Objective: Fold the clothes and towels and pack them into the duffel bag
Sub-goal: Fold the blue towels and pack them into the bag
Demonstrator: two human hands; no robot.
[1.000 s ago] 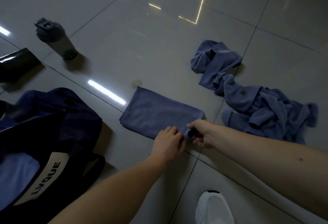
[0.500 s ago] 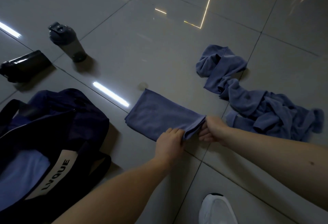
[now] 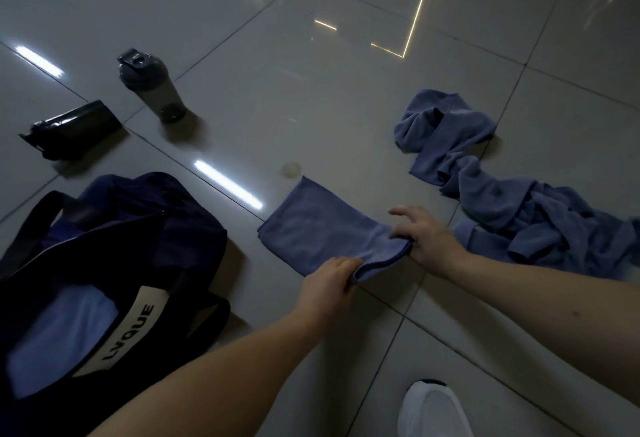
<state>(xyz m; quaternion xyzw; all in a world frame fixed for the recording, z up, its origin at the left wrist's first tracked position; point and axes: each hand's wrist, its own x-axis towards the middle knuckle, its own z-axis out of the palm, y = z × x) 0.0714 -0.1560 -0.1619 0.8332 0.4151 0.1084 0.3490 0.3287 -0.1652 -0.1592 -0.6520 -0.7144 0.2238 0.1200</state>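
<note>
The towel (image 3: 318, 228) lies on the floor (image 3: 311, 107) as a narrow folded strip, straight ahead of the person and just beyond both hands; its long axis runs from the far left down toward the near right, so one short end faces the wrists; that end is lifted off the tile and curls over, held at both corners. The left hand (image 3: 327, 286) grips the nearer corner, fingers curled round the hem; the right hand (image 3: 424, 240) seems to pinch the other corner with its lower fingers, while its forefinger sticks out free above the cloth; the hands are apart, with the short edge stretched between them.

The coming fold probably turns on that axis; the raised end would travel away and to the left, along the strip, to meet the far end flat on the tile; both hands sit at the same end, so neither has to cross the other.

The bag (image 3: 173, 235) stands open to the left, well apart from the towel, pale cloth already inside; the left hand is the nearer one to it. The pile (image 3: 526, 225) of unfolded cloth lies just beside the right wrist; whether they touch I cannot tell.
</note>
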